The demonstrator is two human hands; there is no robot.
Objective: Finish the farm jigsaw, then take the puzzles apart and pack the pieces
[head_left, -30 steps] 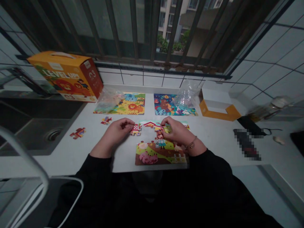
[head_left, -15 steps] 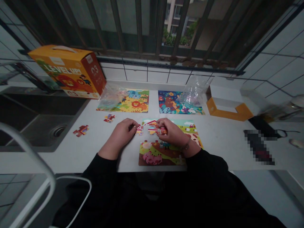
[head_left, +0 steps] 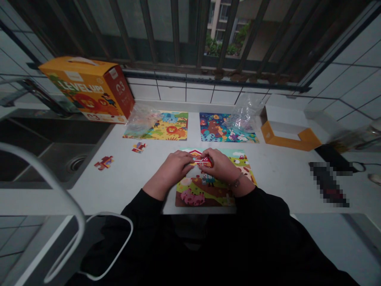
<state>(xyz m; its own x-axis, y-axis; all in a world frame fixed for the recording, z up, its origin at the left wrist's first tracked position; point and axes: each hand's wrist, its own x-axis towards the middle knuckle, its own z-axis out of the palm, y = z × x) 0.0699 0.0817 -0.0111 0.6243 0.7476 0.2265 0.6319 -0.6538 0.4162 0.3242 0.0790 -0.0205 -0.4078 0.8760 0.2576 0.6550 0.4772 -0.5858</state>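
Between my two hands are red and white jigsaw puzzle pieces (head_left: 201,160), brought close together above a farm picture (head_left: 193,196). My left hand (head_left: 174,169) is closed on a puzzle piece at their left end; its fingertips mostly cover that piece. My right hand (head_left: 219,163), with a bracelet at the wrist, pinches the pieces from the right. Whether the pieces interlock I cannot tell. On the counter to the left lie a small puzzle cluster (head_left: 139,147) and another puzzle cluster (head_left: 104,163).
At the back stand an orange box (head_left: 89,89), a lion picture (head_left: 171,127) and a forest picture (head_left: 214,129), both partly under clear plastic. An open orange carton (head_left: 285,141) sits at right. A sink (head_left: 56,159) borders the counter's left; a white tube (head_left: 53,178) crosses the foreground.
My left hand has moved right with its puzzle piece, closing the gap to the pieces in my right hand. My right hand has barely moved.
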